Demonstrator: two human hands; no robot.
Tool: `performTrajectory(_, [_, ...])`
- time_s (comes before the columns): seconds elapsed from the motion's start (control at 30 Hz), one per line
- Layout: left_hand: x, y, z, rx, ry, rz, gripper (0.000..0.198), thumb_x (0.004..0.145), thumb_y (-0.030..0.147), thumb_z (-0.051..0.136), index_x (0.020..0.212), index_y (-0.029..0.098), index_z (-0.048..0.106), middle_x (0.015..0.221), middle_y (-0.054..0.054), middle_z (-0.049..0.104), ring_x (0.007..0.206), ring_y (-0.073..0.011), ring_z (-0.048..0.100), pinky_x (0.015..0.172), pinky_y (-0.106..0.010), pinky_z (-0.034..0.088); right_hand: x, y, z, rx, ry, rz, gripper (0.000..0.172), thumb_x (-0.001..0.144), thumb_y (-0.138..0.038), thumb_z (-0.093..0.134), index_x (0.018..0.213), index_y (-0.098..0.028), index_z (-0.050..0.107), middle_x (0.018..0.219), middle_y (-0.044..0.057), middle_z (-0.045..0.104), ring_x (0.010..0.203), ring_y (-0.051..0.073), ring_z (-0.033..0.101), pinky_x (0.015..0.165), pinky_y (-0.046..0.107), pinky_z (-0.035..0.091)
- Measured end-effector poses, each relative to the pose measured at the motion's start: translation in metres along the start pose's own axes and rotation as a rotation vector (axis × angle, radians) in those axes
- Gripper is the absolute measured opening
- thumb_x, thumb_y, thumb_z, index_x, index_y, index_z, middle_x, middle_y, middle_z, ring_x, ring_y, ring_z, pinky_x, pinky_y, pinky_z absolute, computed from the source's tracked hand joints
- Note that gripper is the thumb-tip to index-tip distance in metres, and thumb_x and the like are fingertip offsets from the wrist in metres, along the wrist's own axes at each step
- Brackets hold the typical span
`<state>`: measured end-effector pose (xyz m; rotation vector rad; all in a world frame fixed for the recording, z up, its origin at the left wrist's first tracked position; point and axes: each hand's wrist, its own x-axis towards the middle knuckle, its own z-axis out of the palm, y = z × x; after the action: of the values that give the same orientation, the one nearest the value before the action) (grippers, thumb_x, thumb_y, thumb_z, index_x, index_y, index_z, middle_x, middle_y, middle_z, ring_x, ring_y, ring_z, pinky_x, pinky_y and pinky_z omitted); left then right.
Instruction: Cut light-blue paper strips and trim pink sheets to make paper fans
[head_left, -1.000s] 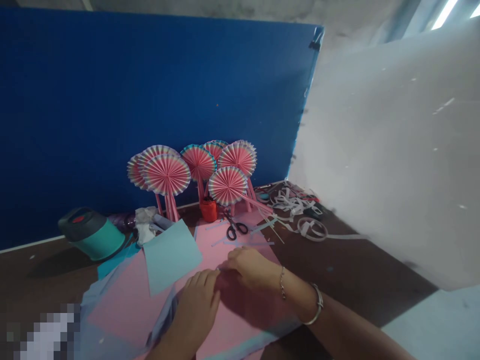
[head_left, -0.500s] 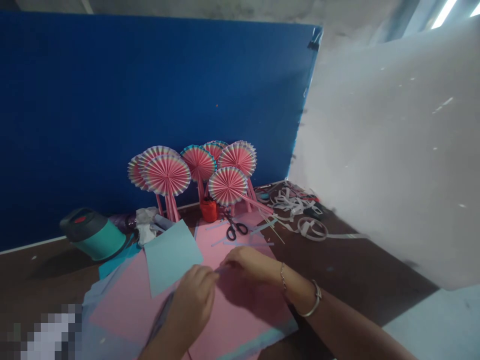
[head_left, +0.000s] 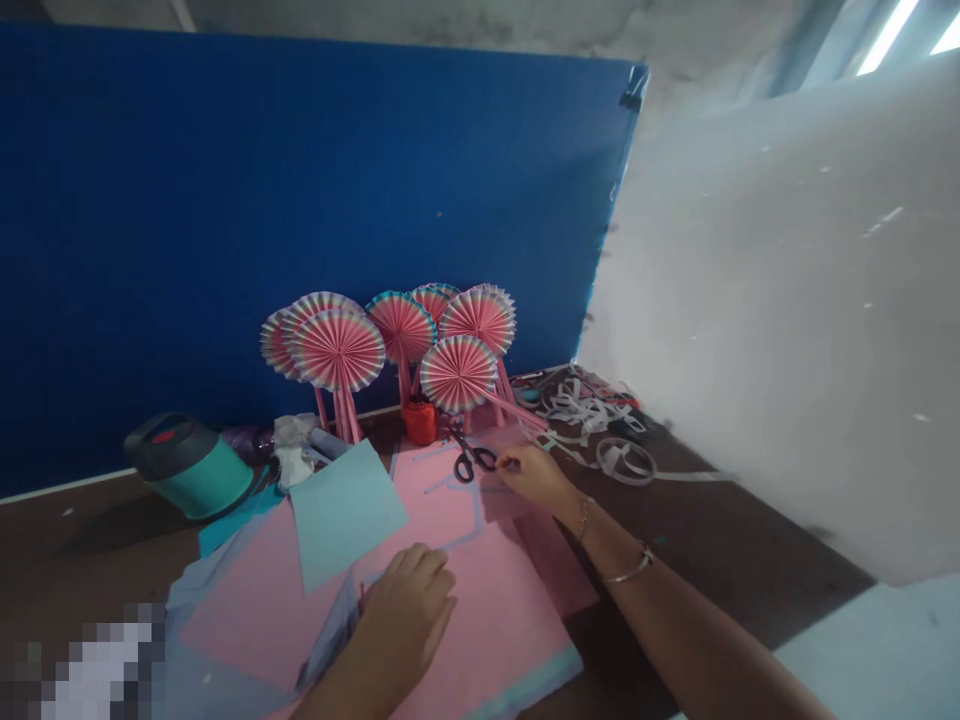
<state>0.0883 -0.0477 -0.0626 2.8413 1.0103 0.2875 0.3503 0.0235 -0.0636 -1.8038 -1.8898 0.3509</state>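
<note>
My left hand (head_left: pixel 409 615) rests on a pink paper sheet (head_left: pixel 502 610) with a pale blue edge, its fingers stretched out and lying close together. A grey-blue folded piece (head_left: pixel 334 635) lies beside my left wrist, partly hidden. My right hand (head_left: pixel 538 478), bracelets on its wrist, is over the far right of the pink paper with thumb and fingers pinched together. What lies between those fingertips, if anything, is too small to make out. Right beside them are the handles of black scissors (head_left: pixel 465 466); I cannot tell whether they touch. Left of the scissors lie thin blue paper strips (head_left: pixel 439 486).
Pleated pink paper fans (head_left: pixel 339 350) on sticks stand against a blue board (head_left: pixel 300 180). A red container (head_left: pixel 420 422) is below them. At left are a teal and black device (head_left: pixel 191 465) and a light blue sheet (head_left: pixel 349 515). White strip scraps (head_left: pixel 589 405) and a tape-like ring (head_left: pixel 626 460) lie at right.
My right hand has moved away from my left, forward and right to the scissors. My left hand has lowered slightly and its pinch has loosened onto the pink paper.
</note>
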Motion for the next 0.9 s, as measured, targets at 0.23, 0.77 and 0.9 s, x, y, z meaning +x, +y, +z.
performTrajectory(0.23, [-0.004,0.0,0.006,0.005,0.013,0.133,0.044,0.089,0.011,0.046,0.131,0.022,0.049,0.131,-0.007,0.06,0.117,-0.024,0.054,0.1,-0.045,0.045,-0.007,-0.016,0.016,-0.11,-0.054,-0.101,0.011,0.078,-0.015,0.061,0.076,-0.014,0.071,0.089,0.01,0.07,0.09,0.02,0.06,0.084,0.027,0.041])
performTrajectory(0.77, [-0.002,0.003,-0.004,-0.15,-0.007,0.107,0.015,0.092,0.02,0.052,0.102,0.022,0.062,0.113,-0.005,0.065,0.105,-0.0219,0.058,0.097,-0.041,0.045,0.009,0.021,-0.01,-0.272,0.021,0.192,0.023,0.087,-0.025,0.054,0.093,-0.022,0.076,0.102,0.005,0.073,0.106,0.024,0.058,0.09,0.032,0.039])
performTrajectory(0.9, [-0.002,0.003,-0.004,-0.147,0.012,0.115,0.014,0.092,0.021,0.051,0.101,0.022,0.062,0.11,-0.005,0.065,0.102,-0.0216,0.058,0.094,-0.04,0.046,0.01,0.021,-0.001,-0.259,0.027,0.146,0.018,0.085,-0.024,0.057,0.092,-0.021,0.073,0.107,0.006,0.069,0.11,0.024,0.055,0.092,0.034,0.037])
